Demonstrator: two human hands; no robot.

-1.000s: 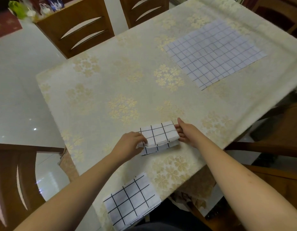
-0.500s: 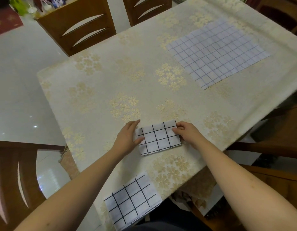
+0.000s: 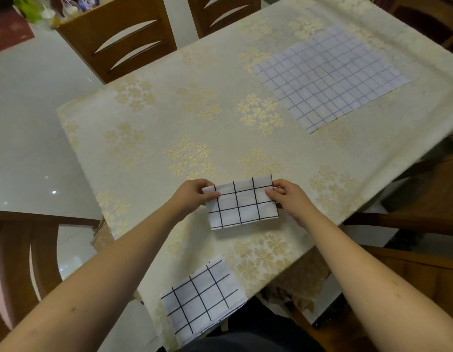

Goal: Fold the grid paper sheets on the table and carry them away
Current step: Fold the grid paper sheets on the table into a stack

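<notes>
A folded white sheet with a bold black grid [image 3: 242, 203] lies near the table's front edge. My left hand [image 3: 192, 195] pinches its upper left corner, and my right hand [image 3: 287, 196] pinches its upper right corner. Closer to me, a second folded grid sheet [image 3: 204, 299] rests at the table's near edge. Far right on the table, a large unfolded sheet with a fine grid [image 3: 327, 77] lies flat.
The table [image 3: 169, 118] wears a cream cloth with gold flower prints. Wooden chairs stand at the far side [image 3: 123, 34], the near left [image 3: 19, 255] and the right [image 3: 423, 250]. Shiny white floor lies to the left.
The sheet was folded down flat and pressed. Both hands have since shifted to its upper corners and now pinch them.
</notes>
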